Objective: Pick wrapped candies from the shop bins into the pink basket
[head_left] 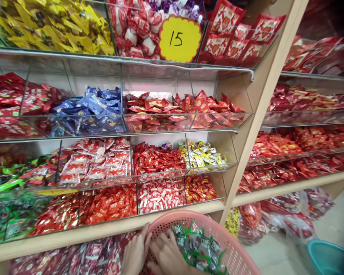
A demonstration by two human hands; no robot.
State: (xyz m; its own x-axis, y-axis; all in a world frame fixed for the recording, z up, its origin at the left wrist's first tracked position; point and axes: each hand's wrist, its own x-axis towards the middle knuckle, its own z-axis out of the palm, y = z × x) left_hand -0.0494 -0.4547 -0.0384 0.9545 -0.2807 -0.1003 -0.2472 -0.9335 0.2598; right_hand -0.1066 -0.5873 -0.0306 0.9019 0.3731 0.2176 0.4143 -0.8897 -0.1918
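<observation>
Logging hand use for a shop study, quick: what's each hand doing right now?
Left hand: closed on the rim of the pink basket.
Right hand: open, fingers spread beside the wrapped sweets, holding nothing visible.

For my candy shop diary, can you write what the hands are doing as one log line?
left hand: at pink plastic basket rim | right hand: on silver-green wrapped sweets | nearby: clear bins of red-wrapped sweets

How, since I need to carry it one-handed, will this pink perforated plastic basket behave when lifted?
Probably light and slightly flexible, since the pink perforated plastic basket has thin, holed walls. It may feel unsteady tilted, as the loose silver-and-green wrapped sweets could slide.
</observation>
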